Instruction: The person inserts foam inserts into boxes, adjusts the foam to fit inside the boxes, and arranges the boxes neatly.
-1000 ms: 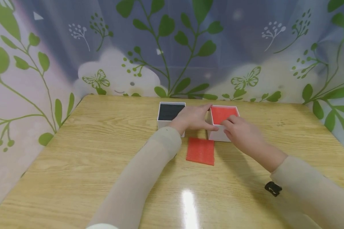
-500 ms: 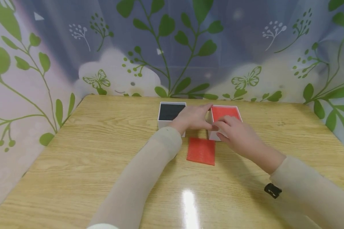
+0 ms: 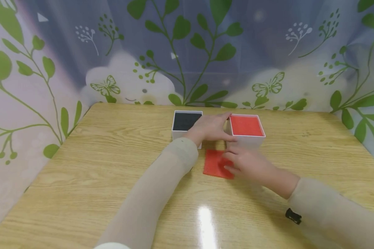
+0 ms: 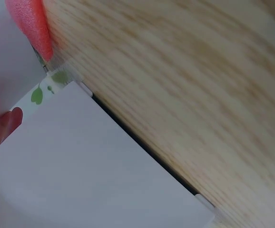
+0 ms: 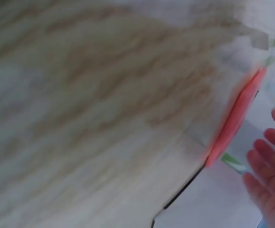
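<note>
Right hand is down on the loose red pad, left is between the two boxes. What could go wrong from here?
1. The red foam pad lies flat on the glossy table; the right hand rests on its right edge, so it may slide rather than lift.
2. The red-lined box stands just behind that hand; lifting the pad could knock it.
3. The left hand lies between the red-lined box and the black-lined box, touching the first; a shift may nudge either.

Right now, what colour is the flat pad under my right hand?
Red; the flat pad shows best in the head view.
</note>
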Motion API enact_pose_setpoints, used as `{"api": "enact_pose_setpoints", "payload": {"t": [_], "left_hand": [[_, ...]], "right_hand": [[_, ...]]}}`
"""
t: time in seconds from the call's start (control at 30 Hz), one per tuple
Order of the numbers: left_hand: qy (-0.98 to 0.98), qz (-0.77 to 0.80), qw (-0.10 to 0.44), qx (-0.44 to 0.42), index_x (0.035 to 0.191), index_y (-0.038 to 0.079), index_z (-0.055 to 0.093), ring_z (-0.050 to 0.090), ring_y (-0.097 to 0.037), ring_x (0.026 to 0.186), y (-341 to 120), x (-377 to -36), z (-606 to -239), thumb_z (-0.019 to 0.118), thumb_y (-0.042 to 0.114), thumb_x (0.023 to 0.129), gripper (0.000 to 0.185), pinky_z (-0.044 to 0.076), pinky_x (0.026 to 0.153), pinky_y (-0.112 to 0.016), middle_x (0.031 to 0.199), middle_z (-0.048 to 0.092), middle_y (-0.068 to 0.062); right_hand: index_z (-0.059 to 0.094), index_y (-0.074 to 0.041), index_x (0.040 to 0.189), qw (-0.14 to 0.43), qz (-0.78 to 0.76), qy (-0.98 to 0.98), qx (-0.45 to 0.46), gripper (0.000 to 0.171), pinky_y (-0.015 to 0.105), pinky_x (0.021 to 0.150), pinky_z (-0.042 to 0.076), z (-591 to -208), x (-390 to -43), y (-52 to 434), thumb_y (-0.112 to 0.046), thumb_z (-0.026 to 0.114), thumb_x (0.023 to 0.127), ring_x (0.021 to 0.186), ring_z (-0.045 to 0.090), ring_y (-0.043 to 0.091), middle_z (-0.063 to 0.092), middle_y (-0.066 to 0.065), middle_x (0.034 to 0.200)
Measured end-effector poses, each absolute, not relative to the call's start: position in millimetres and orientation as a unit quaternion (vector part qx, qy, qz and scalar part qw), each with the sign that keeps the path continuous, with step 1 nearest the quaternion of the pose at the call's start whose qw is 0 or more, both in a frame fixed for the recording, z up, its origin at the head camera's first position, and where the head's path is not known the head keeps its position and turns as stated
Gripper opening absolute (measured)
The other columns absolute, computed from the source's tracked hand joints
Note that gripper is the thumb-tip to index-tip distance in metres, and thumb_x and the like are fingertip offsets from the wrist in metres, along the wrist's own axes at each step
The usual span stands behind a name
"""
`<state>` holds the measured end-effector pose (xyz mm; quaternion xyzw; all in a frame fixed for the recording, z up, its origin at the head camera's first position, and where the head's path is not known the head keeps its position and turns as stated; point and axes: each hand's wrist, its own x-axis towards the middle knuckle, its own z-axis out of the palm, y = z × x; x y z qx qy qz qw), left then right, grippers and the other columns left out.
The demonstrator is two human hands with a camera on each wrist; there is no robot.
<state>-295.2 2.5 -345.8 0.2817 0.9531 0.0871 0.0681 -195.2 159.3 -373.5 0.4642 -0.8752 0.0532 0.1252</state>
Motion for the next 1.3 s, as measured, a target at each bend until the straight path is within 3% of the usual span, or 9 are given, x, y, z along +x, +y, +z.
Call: {"api": "enact_pose_setpoints", "payload": {"t": [0.13, 0.23, 0.4, 0.6, 1.0, 1.3], "left_hand": [[0.954, 0.089, 0.073, 0.277, 0.150, 0.023, 0.018, 0.047, -0.011, 0.119, 1.7, -294.2, -343.6, 0.052, 0.077, 0.071, 0.102, 0.039, 0.094, -0.032, 0.142, 0.040, 0.010], [0.955, 0.092, 0.077, 0.273, 0.150, 0.024, 0.018, 0.046, -0.011, 0.121, 0.9, -293.9, -342.5, 0.053, 0.077, 0.071, 0.102, 0.038, 0.096, -0.033, 0.143, 0.040, 0.010], [0.953, 0.092, 0.075, 0.278, 0.150, 0.023, 0.017, 0.044, -0.010, 0.123, 0.9, -295.0, -343.8, 0.053, 0.076, 0.071, 0.102, 0.038, 0.097, -0.033, 0.143, 0.040, 0.010], [0.952, 0.091, 0.070, 0.282, 0.150, 0.023, 0.017, 0.045, -0.008, 0.122, 1.3, -295.8, -344.9, 0.053, 0.077, 0.071, 0.102, 0.038, 0.096, -0.033, 0.141, 0.042, 0.010], [0.951, 0.091, 0.064, 0.289, 0.150, 0.022, 0.018, 0.048, -0.009, 0.119, 2.2, -296.1, -346.1, 0.053, 0.077, 0.071, 0.102, 0.040, 0.093, -0.030, 0.139, 0.044, 0.010], [0.952, 0.082, 0.062, 0.289, 0.151, 0.021, 0.017, 0.046, -0.011, 0.121, 2.3, -297.9, -348.0, 0.051, 0.077, 0.072, 0.102, 0.039, 0.095, -0.031, 0.143, 0.040, 0.008]], "right_hand": [[0.061, -0.003, 0.115, 0.028, 0.047, -0.904, 0.425, 0.047, 0.039, 0.083, 0.049, -375.3, -191.4, 153.4, -0.032, 0.074, 0.080, 0.102, 0.056, 0.025, 0.058, 0.010, 0.111], [0.051, -0.004, 0.131, -0.036, 0.063, -0.912, 0.403, 0.066, 0.044, 0.092, 0.044, -376.6, -192.3, 149.9, -0.042, 0.070, 0.081, 0.118, 0.047, 0.030, 0.050, 0.013, 0.130], [0.037, -0.002, 0.141, -0.084, 0.096, -0.904, 0.407, 0.081, 0.046, 0.101, 0.034, -381.7, -198.4, 146.5, -0.046, 0.069, 0.081, 0.130, 0.034, 0.034, 0.036, 0.016, 0.143], [0.034, 0.001, 0.141, -0.102, 0.105, -0.903, 0.405, 0.082, 0.049, 0.103, 0.030, -385.1, -203.3, 145.4, -0.045, 0.067, 0.082, 0.131, 0.030, 0.038, 0.034, 0.020, 0.143], [0.035, -0.006, 0.142, -0.118, 0.108, -0.898, 0.409, 0.082, 0.045, 0.097, 0.039, -376.7, -197.3, 149.8, -0.037, 0.073, 0.077, 0.122, 0.039, 0.031, 0.038, 0.014, 0.137], [0.033, -0.010, 0.144, -0.077, 0.124, -0.888, 0.437, 0.085, 0.046, 0.099, 0.036, -356.3, -192.4, 174.5, -0.041, 0.073, 0.076, 0.128, 0.033, 0.029, 0.033, 0.010, 0.141]]}}
